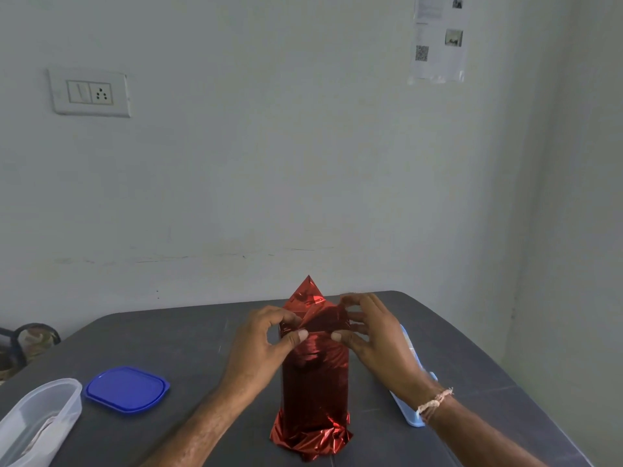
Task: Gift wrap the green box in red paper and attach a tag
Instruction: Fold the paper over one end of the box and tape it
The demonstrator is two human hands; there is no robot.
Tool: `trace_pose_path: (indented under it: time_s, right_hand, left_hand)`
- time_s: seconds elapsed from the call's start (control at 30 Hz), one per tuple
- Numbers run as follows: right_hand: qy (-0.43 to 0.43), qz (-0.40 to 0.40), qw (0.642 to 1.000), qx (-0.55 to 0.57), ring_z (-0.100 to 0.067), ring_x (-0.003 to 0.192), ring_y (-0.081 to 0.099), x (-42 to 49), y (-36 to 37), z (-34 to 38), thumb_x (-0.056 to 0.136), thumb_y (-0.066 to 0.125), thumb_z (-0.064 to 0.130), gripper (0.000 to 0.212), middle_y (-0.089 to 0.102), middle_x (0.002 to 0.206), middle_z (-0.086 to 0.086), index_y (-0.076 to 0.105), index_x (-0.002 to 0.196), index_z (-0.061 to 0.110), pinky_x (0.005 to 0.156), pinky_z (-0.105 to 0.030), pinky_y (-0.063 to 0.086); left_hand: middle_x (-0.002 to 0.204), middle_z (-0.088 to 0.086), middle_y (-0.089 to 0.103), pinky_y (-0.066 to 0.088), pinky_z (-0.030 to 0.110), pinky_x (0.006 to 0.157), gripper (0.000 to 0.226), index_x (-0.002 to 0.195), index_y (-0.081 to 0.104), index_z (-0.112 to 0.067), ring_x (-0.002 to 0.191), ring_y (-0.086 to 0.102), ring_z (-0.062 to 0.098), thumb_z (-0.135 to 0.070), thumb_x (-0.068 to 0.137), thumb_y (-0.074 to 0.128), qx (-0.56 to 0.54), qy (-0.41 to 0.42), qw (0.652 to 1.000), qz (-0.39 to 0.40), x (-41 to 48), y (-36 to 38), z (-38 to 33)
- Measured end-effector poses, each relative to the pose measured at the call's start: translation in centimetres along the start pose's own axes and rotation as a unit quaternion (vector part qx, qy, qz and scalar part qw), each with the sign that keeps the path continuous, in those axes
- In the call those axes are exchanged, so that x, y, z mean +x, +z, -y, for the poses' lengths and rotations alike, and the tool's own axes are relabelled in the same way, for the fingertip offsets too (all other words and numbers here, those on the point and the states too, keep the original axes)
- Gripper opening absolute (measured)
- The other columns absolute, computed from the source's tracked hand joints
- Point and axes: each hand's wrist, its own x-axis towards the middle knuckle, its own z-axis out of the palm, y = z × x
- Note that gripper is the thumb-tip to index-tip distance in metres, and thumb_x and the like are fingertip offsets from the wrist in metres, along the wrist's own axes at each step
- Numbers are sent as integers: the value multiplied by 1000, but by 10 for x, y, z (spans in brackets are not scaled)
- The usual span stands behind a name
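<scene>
Lying left of box (313,382): blue lid (126,389), clear tub (65,407).

The shiny red foil wrapping paper (315,375) sheathes a tall box that stands upright on end on the dark grey table (188,348), and hides it completely. The bottom edge of the paper bunches in crumpled folds. At the top, one triangular flap stands up to a point and another lies folded across.
</scene>
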Motion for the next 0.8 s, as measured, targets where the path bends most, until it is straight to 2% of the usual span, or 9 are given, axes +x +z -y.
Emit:
trace_pose_path:
  time_s: [0.13, 0.23, 0.33, 0.37, 0.43, 0.47, 0.53, 0.67, 0.8]
  right_hand:
    - [38, -20, 994, 98, 8, 112, 63, -5, 4, 4, 85, 83, 17, 77, 52, 136, 17, 36, 145, 31, 88, -14, 54]
    - [38, -49, 992, 113, 7, 112, 64, -10, 9, 7, 84, 84, 18, 74, 51, 134, 29, 36, 135, 43, 88, -15, 55]
    - [32, -67, 986, 147, 9, 104, 67, -14, 15, 7, 85, 80, 4, 63, 60, 113, 42, 40, 127, 28, 81, -12, 55]
    - [29, -71, 985, 152, 9, 103, 67, -15, 17, 6, 85, 80, 2, 60, 63, 111, 40, 41, 126, 24, 81, -12, 55]
    - [23, -87, 985, 147, 1, 107, 69, -14, 20, 4, 86, 80, 6, 55, 71, 111, 18, 46, 125, 25, 84, -16, 56]
    - [19, -94, 986, 138, -3, 110, 69, -13, 21, 3, 87, 81, 9, 52, 68, 117, 13, 50, 125, 26, 86, -18, 57]
    - [12, -100, 988, 114, -6, 113, 66, -10, 22, 2, 88, 80, 14, 44, 57, 127, 11, 58, 123, 29, 89, -19, 57]
    - [-11, -85, 993, 86, -2, 115, 63, -9, 24, 1, 91, 76, 13, 35, 51, 132, 14, 68, 114, 38, 93, -18, 55]
    - [-16, -80, 994, 73, -1, 118, 61, -10, 24, -1, 94, 72, 17, 32, 52, 132, 14, 70, 112, 44, 94, -18, 54]
  left_hand:
    - [101, -24, 71, 46, 24, 96, 25, 97, 75, -36, 106, 62, -4, -52, 79, 76, -5, -11, 1000, -13, 2, 3, -2]
    - [97, -22, 73, 44, 18, 94, 26, 95, 75, -34, 102, 63, -7, -54, 79, 73, -22, -17, 1000, -6, 3, 3, -6]
    - [93, -21, 75, 41, 13, 92, 20, 91, 76, -31, 99, 66, -6, -49, 83, 72, -49, -18, 999, 1, 4, 3, -12]
    - [93, -20, 75, 41, 11, 90, 17, 91, 76, -30, 98, 66, -5, -46, 85, 73, -53, -17, 998, 0, 4, 4, -14]
    - [92, -19, 75, 41, 8, 86, 13, 91, 76, -30, 98, 67, -3, -42, 88, 73, -58, -13, 998, 4, 6, 5, -17]
    - [92, -18, 75, 43, 9, 85, 12, 91, 76, -30, 97, 68, -2, -41, 88, 74, -61, -12, 998, 6, 8, 5, -19]
    - [89, -18, 75, 47, 12, 81, 10, 89, 76, -30, 92, 69, -1, -40, 87, 76, -65, -10, 998, 6, 12, 6, -24]
    - [82, -18, 75, 48, 12, 70, 8, 89, 78, -31, 80, 69, -1, -38, 85, 78, -80, -2, 997, 5, 21, 7, -37]
    - [83, -16, 76, 54, 22, 75, 8, 89, 80, -29, 81, 70, 3, -37, 86, 78, -80, 12, 997, 2, 30, 8, -39]
